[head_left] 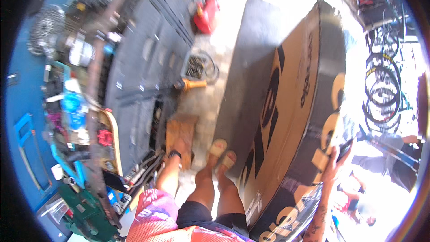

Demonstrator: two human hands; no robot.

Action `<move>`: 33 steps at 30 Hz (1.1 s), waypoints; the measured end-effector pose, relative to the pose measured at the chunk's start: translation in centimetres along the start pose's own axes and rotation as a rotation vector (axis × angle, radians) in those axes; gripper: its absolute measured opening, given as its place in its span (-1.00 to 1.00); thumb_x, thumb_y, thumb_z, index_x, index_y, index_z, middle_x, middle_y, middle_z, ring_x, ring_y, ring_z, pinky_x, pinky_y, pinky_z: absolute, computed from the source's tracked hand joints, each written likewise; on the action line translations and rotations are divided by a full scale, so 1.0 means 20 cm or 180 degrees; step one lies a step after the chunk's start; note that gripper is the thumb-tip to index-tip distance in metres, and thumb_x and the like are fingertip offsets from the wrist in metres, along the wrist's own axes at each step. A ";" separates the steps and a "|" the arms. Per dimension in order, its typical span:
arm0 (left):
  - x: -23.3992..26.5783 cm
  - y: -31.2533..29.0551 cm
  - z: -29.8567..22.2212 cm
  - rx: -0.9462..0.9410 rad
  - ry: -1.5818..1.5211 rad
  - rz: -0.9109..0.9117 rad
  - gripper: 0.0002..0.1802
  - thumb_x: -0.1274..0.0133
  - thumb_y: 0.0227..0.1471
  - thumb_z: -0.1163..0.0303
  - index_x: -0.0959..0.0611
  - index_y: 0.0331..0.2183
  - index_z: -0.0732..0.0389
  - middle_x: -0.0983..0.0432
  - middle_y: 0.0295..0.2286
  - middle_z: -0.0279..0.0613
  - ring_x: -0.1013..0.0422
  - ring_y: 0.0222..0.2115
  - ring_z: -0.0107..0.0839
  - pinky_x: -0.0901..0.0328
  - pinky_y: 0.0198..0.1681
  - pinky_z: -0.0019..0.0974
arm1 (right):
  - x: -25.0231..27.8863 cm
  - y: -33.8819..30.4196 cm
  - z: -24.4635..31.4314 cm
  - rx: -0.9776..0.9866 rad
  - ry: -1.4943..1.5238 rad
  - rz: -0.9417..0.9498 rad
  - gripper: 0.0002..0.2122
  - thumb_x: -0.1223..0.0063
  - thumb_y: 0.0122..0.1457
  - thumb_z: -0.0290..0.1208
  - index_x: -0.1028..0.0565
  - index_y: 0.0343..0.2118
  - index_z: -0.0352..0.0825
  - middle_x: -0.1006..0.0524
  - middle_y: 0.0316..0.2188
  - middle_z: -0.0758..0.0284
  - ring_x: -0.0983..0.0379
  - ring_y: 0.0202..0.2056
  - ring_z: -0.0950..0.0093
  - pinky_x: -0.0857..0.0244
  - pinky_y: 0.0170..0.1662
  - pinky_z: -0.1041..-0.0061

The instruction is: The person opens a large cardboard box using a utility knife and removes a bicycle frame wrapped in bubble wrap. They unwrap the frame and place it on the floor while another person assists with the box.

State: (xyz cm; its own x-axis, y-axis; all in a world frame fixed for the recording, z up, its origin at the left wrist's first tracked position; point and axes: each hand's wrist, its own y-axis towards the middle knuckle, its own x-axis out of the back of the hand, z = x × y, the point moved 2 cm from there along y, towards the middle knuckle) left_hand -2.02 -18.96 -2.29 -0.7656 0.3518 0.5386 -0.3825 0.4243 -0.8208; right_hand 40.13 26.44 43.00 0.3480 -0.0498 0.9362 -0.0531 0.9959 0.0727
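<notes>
A large cardboard box (291, 103), brown with black panels and printing, stands tilted along my right side. My right hand (330, 168) is beside its upper edge, fingers closed round a small dark flat object (345, 149) whose kind I cannot make out. My left arm reaches down on the left, a black band at the wrist. My left hand (179, 145) is over a brown block-like piece (182, 127) that looks like wood or cardboard; the fingers blend into it, so their grip is unclear.
A dark cabinet (148, 49) and a bench crowded with tools line the left. An orange-handled tool (195, 84), a wire-like basket (195, 66) and a red container (207, 15) are near the cabinet. Several bicycle wheels (383, 85) hang at right; another person (351, 190) is below them.
</notes>
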 end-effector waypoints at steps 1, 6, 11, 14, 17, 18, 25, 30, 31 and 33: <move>0.03 -0.05 -0.08 -0.0233 -0.0012 -0.0024 -0.59 -0.01 0.27 0.14 -0.78 -0.11 0.20 -0.70 -0.16 0.18 -0.61 -0.16 0.21 -0.49 -0.11 0.15 | 0.01 -0.01 0.02 -0.0015 -0.0098 -0.0037 -0.28 -0.04 0.45 -0.09 -0.09 0.52 -0.37 -0.20 0.45 -0.12 -0.11 0.45 -0.05 0.10 0.50 0.01; 0.36 -0.40 -0.63 -0.0382 -0.1308 -0.0472 -0.53 -0.14 0.24 0.16 -0.71 -0.01 0.34 -0.71 -0.16 0.22 -0.62 -0.08 0.09 -0.48 -0.01 0.03 | 0.05 -0.01 0.15 -0.0330 0.0297 0.0002 -0.20 -0.13 0.39 -0.02 -0.08 0.53 -0.30 -0.20 0.44 -0.14 -0.06 0.45 -0.11 0.12 0.48 -0.09; 0.87 -0.62 -1.27 -0.1116 -0.1610 -0.0638 -0.52 -0.14 0.31 0.07 -0.71 0.00 0.30 -0.71 -0.15 0.16 -0.63 -0.11 0.05 -0.49 -0.05 -0.01 | 0.13 0.00 0.23 -0.0574 0.0082 0.0222 -0.23 -0.10 0.39 0.02 -0.10 0.52 -0.27 -0.26 0.40 -0.08 -0.17 0.41 -0.12 -0.09 0.44 -0.01; 1.19 -0.64 -1.58 -0.1251 -0.1953 -0.0687 -0.51 -0.12 0.33 0.00 -0.76 -0.09 0.26 -0.74 -0.20 0.09 -0.65 -0.18 -0.01 -0.48 -0.09 -0.02 | 0.17 0.02 0.25 -0.0323 -0.0455 0.0283 -0.21 -0.07 0.40 0.05 -0.11 0.49 -0.37 -0.27 0.39 -0.11 -0.18 0.41 -0.10 -0.08 0.44 0.01; 1.54 -0.55 -1.81 -0.0888 -0.1118 -0.0431 -0.52 -0.08 0.33 -0.01 -0.80 -0.22 0.23 -0.75 -0.29 0.01 -0.66 -0.25 -0.09 -0.47 -0.11 -0.04 | 0.19 0.06 0.23 -0.0241 -0.0473 0.0311 -0.18 -0.01 0.40 0.13 -0.11 0.48 -0.43 -0.26 0.39 -0.11 -0.16 0.42 -0.08 -0.03 0.45 -0.01; 1.66 -0.53 -1.87 -0.1229 -0.1608 -0.0415 -0.54 -0.05 0.31 0.03 -0.81 -0.35 0.20 -0.74 -0.40 -0.05 -0.66 -0.29 -0.10 -0.47 -0.14 -0.07 | 0.20 0.08 0.21 -0.0235 -0.0428 0.0334 -0.17 0.01 0.39 0.18 -0.13 0.48 -0.40 -0.28 0.37 -0.10 -0.18 0.40 -0.08 -0.06 0.42 -0.04; 2.56 -0.53 -2.30 -0.1531 -0.2030 -0.1168 -0.63 -0.09 0.14 0.53 -0.65 0.01 0.20 -0.64 -0.14 0.11 -0.55 -0.05 0.13 -0.43 0.07 0.01 | 0.15 0.64 0.08 -0.0387 -0.0148 0.0167 -0.28 -0.13 0.39 0.08 -0.27 0.39 -0.37 -0.40 0.23 -0.05 -0.30 0.29 -0.05 -0.15 0.32 -0.08; 3.75 -0.50 -2.56 -0.2752 -0.2646 -0.2612 -0.85 -0.02 0.25 0.59 -0.67 -0.21 0.26 -0.70 -0.23 -0.09 -0.62 -0.17 -0.25 -0.49 -0.07 -0.14 | 0.00 1.33 0.23 -0.0083 0.0383 0.0759 -0.31 -0.23 0.37 -0.04 -0.28 0.38 -0.38 -0.38 0.19 -0.11 -0.37 0.20 -0.10 -0.24 0.28 -0.05; 4.04 -0.46 -2.54 -0.2429 -0.2007 -0.3369 -0.89 -0.04 0.25 0.58 -0.66 -0.25 0.25 -0.70 -0.22 -0.07 -0.63 -0.17 -0.17 -0.49 -0.07 -0.13 | -0.02 1.42 0.27 -0.0043 0.0493 0.0921 -0.30 -0.25 0.36 -0.05 -0.27 0.38 -0.38 -0.38 0.18 -0.11 -0.37 0.20 -0.10 -0.24 0.28 -0.04; 4.63 -0.30 -2.46 -0.2025 -0.1443 -0.4135 -0.83 -0.07 0.22 0.57 -0.71 -0.18 0.23 -0.72 -0.19 -0.02 -0.65 -0.17 -0.04 -0.50 -0.12 -0.13 | -0.08 1.56 0.35 -0.0107 0.0569 0.1277 -0.25 -0.34 0.28 -0.06 -0.27 0.39 -0.36 -0.37 0.17 -0.13 -0.35 0.21 -0.10 -0.25 0.28 -0.03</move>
State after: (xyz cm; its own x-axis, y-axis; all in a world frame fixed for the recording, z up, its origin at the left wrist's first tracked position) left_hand -45.18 52.13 61.87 -0.2179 -0.7675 0.6028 -0.7078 0.5495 0.4439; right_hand 31.25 57.15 46.13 0.4628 0.3521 0.8136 -0.1875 0.9358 -0.2984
